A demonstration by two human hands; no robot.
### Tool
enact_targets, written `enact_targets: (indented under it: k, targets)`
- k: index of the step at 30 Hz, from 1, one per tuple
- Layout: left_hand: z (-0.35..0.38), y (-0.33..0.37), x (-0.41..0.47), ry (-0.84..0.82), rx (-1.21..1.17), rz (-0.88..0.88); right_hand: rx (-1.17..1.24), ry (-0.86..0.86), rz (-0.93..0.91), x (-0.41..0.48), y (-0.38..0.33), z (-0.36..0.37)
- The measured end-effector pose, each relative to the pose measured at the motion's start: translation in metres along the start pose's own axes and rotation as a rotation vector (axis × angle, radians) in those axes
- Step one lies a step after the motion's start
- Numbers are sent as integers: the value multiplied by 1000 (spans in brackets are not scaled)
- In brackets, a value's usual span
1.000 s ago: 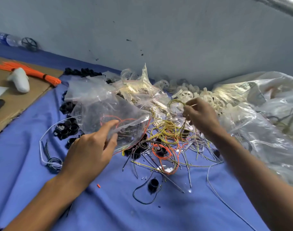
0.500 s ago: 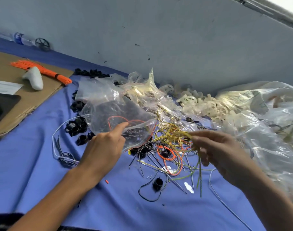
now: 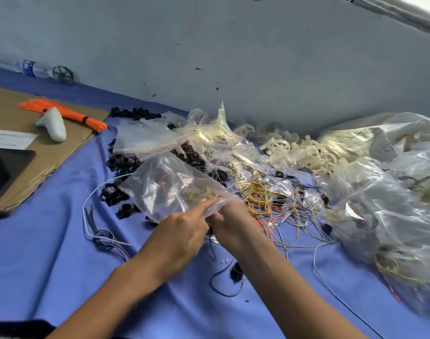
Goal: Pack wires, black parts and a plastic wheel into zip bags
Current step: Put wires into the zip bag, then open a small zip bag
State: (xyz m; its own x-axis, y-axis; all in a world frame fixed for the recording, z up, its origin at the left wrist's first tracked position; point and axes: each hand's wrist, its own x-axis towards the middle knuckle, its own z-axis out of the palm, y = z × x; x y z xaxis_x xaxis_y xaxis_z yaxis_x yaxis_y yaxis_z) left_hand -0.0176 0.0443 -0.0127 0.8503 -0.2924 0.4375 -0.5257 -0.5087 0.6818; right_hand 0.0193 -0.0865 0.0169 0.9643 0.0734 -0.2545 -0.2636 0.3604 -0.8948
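Place: my parts-packing bench.
Signs: cloth (image 3: 50, 265) under me; wires (image 3: 258, 196) at 12, wheels (image 3: 304, 152) at 1, black parts (image 3: 121, 165) at 11.

Your left grip (image 3: 182, 231) and right grip (image 3: 233, 226) are bare hands, blurred at the fingers (image 3: 199, 208). Both your forearms (image 3: 116, 285) run bare to the bottom edge of view. A dark strip (image 3: 18, 329) at the lower left corner is too cropped to identify.

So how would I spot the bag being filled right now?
On the blue cloth, find where the left hand and right hand meet. The clear plastic zip bag with orange and yellow wires inside rises from them. It alone is held; the other bags lie untouched.
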Motion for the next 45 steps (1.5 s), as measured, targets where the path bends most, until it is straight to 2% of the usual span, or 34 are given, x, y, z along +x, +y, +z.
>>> enact_targets:
  k: [3,4,5,6,9,11,12,14,16,18,20,22,24,27,28,29,30,32,33,34,36,38,40,41,42,45]
  targets:
    - [-3,3,0,48,-96,15,266,-12,66,17,-1,19]
    - [-5,3,1,62,-113,10,313,-60,58,19,-1,23]
    - [-7,3,3,81,-115,-2,246,-106,45,20,-1,26]
    - [-10,1,5,114,-105,-15,77,-160,8,20,-1,27]
    - [-20,-4,10,256,-39,-49,-727,-159,-208,12,-3,25]
    - [-24,-6,10,296,15,-82,-1364,-157,-496,7,-7,24]
    - [-24,-6,9,299,20,-90,-1586,-162,-656,5,-8,23]
    - [-22,-4,8,293,22,-82,-1845,-186,-807,2,-11,17]
    - [-22,-2,8,295,45,-57,-2042,-176,-759,1,-11,15]
    - [-22,-3,6,284,63,-65,-2019,-253,-550,-1,-11,17]
    - [-20,-6,5,249,69,-99,-1863,-345,-379,3,-10,19]
    - [-20,-10,6,189,67,-127,-1705,-360,-282,5,-10,19]
    - [-20,-11,6,109,67,-139,-1354,-280,-215,7,-8,18]
    - [-20,-14,6,44,46,-147,-543,-105,-89,4,-3,23]
    - [-21,-14,6,61,24,-145,-375,-94,-59,3,0,26]
    - [-22,-15,6,95,9,-141,-396,-104,-100,0,5,28]
    - [-22,-15,6,134,13,-136,-568,-113,-185,-2,7,28]
    - [-25,-19,6,201,50,-154,-1230,-232,-371,-8,5,30]
    - [-26,-21,6,227,64,-180,-1488,-319,-457,-11,3,27]
    - [-27,-24,7,257,69,-217,-1600,-385,-526,-14,0,24]
    - [-30,-30,9,314,57,-285,-1521,-357,-655,-25,-11,21]
    - [-31,-34,11,359,34,-328,-1210,-124,-758,-26,-28,13]
    - [-32,-33,12,393,0,-347,-1131,101,-826,-5,-44,2]
    - [-33,-33,13,402,-18,-352,-1224,148,-789,12,-51,-5]
    - [-33,-32,13,401,-31,-354,-1382,125,-703,31,-53,-11]
    - [-33,-31,13,378,-44,-365,-1805,-124,-394,77,-35,-27]
